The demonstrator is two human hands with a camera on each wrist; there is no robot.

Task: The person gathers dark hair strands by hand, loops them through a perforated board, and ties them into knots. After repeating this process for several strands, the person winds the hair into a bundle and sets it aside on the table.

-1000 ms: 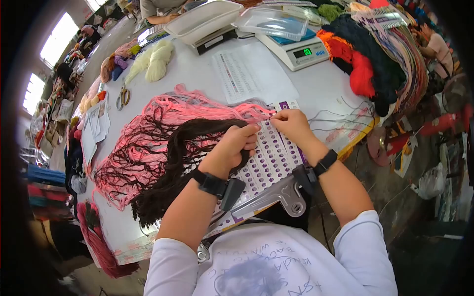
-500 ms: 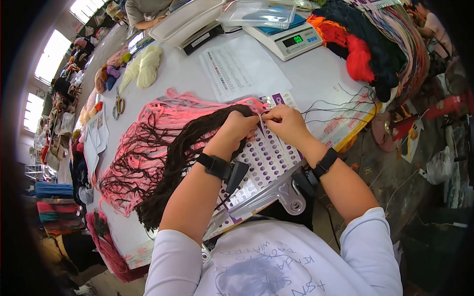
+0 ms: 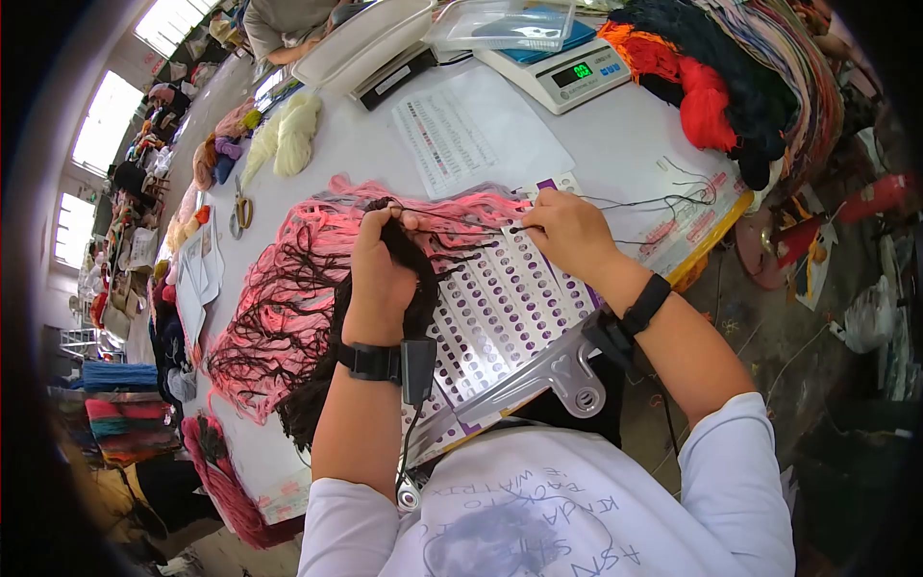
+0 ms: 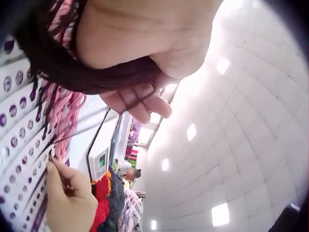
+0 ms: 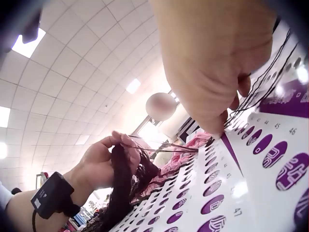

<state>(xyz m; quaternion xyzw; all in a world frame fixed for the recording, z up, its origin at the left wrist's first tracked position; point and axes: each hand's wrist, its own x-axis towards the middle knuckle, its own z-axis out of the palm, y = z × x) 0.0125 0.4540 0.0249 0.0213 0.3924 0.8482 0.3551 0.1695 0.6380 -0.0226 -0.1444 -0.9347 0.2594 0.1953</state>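
My left hand (image 3: 381, 279) grips a thick dark brown yarn bundle (image 3: 411, 260), which loops over the palm; a strand crosses its fingers in the left wrist view. Thin dark strands (image 5: 169, 146) run taut from it to the right hand. With thumb and fingertips, my right hand (image 3: 569, 231) pinches a dark strand at the upper edge of a white card with rows of purple-marked holes (image 3: 510, 308). Pink yarn (image 3: 288, 279) with dark strands through it spreads left of the card. A metal clip (image 3: 548, 375) holds the card's near edge.
Behind the hands lie a printed sheet (image 3: 457, 135) and a scale (image 3: 567, 82). Scissors (image 3: 240, 210) and cream yarn (image 3: 293, 135) are at the left, red yarn (image 3: 705, 106) at the back right. Another person's arm (image 3: 288, 50) shows at the far edge.
My left hand has moved left, away from the right hand, with the dark bundle, and the strand between them is stretched. The right hand stays near the card's upper edge.
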